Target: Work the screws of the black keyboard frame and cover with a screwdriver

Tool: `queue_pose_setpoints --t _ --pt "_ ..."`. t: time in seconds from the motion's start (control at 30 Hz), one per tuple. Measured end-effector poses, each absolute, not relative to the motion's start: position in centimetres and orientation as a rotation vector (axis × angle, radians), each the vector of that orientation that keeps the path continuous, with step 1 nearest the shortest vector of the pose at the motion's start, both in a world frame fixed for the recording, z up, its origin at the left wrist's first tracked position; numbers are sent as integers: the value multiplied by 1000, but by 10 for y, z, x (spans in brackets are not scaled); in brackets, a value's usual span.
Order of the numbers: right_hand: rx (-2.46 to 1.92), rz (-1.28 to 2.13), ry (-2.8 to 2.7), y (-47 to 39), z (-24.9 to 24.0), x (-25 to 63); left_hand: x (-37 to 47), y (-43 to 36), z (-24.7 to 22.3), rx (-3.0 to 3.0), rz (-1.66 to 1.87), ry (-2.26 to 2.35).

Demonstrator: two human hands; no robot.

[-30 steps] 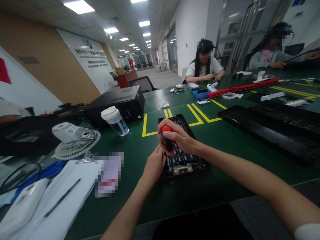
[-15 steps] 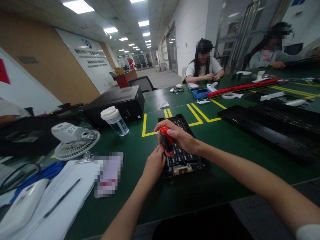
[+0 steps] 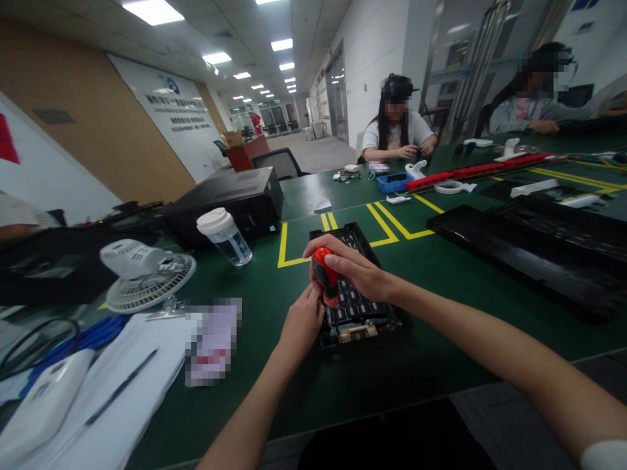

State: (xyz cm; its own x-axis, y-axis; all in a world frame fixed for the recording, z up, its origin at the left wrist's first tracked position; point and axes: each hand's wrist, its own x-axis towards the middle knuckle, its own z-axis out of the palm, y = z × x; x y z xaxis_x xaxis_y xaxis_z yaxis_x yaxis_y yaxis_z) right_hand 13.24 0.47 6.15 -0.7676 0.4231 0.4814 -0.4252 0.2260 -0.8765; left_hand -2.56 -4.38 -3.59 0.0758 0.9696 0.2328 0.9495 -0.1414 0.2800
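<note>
Gripping a screwdriver (image 3: 324,275) over a black case (image 3: 360,305) on the table (image 3: 421,281), a person's right hand (image 3: 357,266) curls closed; the left hand (image 3: 302,318) bunches alongside, hold hidden, where a tilted screwdriver could slip and jab.

R. arm (image 3: 465,333): plain white sleeve (image 3: 607,455), edge only in view. R. hand (image 3: 360,269) & L. hand (image 3: 301,321) bare; forearms (image 3: 257,398) likewise. Black lap garment (image 3: 396,440), btm. ctr., detail too dark to tell.

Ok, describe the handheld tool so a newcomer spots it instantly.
On the green table lies a black housing. Over it, the right grip holds the tool. Its rounded red and black handle stands out from the mostly black housing below.
</note>
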Motion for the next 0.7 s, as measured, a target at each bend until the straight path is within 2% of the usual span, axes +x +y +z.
queue_pose_setpoints --t 0.7 --pt "-48 1379 -1925 5 62 134 -26 -42 -37 2276 543 2039"
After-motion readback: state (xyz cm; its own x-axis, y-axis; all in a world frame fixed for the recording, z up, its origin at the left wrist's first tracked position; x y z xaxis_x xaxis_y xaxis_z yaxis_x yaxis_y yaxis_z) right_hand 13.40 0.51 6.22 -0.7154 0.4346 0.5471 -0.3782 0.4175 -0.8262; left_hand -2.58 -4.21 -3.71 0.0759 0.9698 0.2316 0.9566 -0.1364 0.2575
